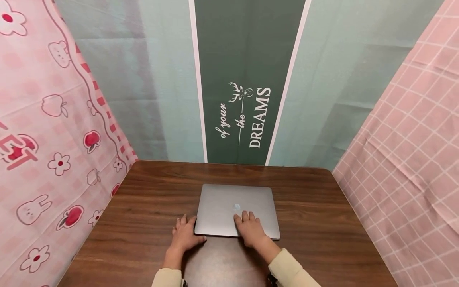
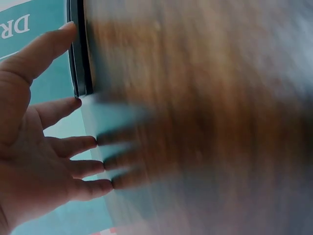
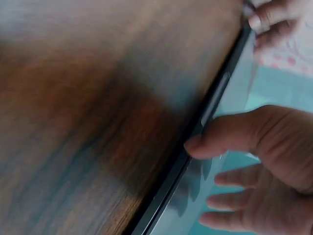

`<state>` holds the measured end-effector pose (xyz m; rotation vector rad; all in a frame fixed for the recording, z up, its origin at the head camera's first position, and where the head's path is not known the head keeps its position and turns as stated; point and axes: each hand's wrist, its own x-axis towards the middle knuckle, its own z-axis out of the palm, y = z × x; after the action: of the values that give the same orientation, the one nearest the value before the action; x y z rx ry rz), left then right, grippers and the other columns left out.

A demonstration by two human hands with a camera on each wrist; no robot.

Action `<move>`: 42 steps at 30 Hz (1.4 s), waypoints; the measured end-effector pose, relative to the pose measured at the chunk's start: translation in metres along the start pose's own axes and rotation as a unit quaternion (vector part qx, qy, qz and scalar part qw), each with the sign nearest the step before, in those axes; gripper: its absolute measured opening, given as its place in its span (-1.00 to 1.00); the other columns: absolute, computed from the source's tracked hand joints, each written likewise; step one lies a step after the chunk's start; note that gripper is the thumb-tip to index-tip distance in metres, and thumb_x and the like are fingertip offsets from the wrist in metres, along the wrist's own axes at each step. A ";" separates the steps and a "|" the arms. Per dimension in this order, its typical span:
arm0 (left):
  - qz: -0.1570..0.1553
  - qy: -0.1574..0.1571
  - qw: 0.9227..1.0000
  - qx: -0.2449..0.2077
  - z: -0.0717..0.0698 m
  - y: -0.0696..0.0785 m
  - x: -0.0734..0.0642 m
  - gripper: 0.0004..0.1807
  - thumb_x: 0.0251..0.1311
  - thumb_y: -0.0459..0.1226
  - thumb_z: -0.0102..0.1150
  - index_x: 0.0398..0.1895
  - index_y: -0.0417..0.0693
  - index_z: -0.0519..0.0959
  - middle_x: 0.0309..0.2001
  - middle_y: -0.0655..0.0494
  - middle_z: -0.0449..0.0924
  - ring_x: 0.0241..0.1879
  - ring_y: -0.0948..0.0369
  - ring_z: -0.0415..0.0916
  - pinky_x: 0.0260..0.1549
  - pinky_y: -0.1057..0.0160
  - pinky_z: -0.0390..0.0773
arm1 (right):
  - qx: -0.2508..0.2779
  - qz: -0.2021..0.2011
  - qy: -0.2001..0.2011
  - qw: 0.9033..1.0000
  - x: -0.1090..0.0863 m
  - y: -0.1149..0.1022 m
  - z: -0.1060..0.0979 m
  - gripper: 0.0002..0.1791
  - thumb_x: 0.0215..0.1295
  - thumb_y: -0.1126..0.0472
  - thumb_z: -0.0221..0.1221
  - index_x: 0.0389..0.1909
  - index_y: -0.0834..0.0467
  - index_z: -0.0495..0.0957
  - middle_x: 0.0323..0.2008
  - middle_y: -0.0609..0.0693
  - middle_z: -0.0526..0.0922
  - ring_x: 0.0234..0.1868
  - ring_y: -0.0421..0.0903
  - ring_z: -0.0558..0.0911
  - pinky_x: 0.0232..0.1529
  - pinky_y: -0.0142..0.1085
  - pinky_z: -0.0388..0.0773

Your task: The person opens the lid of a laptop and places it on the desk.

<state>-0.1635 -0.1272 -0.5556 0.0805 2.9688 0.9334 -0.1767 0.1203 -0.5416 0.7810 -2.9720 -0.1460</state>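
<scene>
A closed grey laptop point(image 1: 229, 199) with a small logo on its lid lies flat on the wooden table. My left hand point(image 1: 184, 234) is at its front left corner, fingers spread on the table beside it. In the left wrist view the left thumb point(image 2: 51, 46) is against the laptop's front edge, with the index fingertip close to the corner. Over the front right part of the lid lies my right hand point(image 1: 250, 229). The right wrist view shows the right thumb point(image 3: 220, 134) at the front edge near the notch, its other fingers stretched over the lid.
The brown wooden table point(image 1: 308, 223) reaches beyond the laptop on all sides. A green curtain with white lettering point(image 1: 244, 48) hangs behind it. Pink patterned cloth point(image 1: 53, 139) stands at the left, and pink checked cloth point(image 1: 405, 131) at the right.
</scene>
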 end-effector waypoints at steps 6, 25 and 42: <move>-0.002 0.011 1.000 0.001 0.004 0.004 -0.001 -0.14 -0.34 -0.15 0.49 0.14 -0.33 0.42 0.19 -0.50 0.17 0.20 -0.42 0.01 -0.02 -0.42 0.07 | 0.087 0.021 -0.058 0.994 0.005 0.006 -0.004 -0.22 -0.24 0.41 0.38 0.16 0.23 0.37 -0.04 0.28 0.40 -0.04 0.24 0.41 -0.41 -0.03 0.51; -0.020 0.029 0.999 -0.009 0.003 0.000 0.002 -0.21 -0.32 -0.12 0.49 0.09 -0.26 0.49 0.16 -0.40 0.25 0.18 -0.32 0.11 -0.05 -0.36 0.15 | 0.024 0.042 -0.101 0.994 0.022 -0.025 -0.006 -0.23 -0.14 0.35 0.41 0.20 0.29 0.35 0.13 0.39 0.33 0.16 0.31 0.32 -0.32 0.10 0.52; -0.027 0.023 0.999 -0.016 -0.001 0.000 0.001 -0.22 -0.29 -0.12 0.50 0.11 -0.23 0.49 0.17 -0.38 0.24 0.15 -0.32 0.14 -0.07 -0.32 0.17 | -0.022 0.025 -0.081 0.996 0.023 -0.034 -0.010 -0.35 -0.13 0.31 0.42 0.04 0.21 0.38 -0.06 0.25 0.38 0.01 0.19 0.39 -0.38 0.10 0.48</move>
<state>-0.1644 -0.1272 -0.5551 -0.0226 2.9799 0.9908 -0.1790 0.0791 -0.5341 0.7233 -3.1245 -0.2830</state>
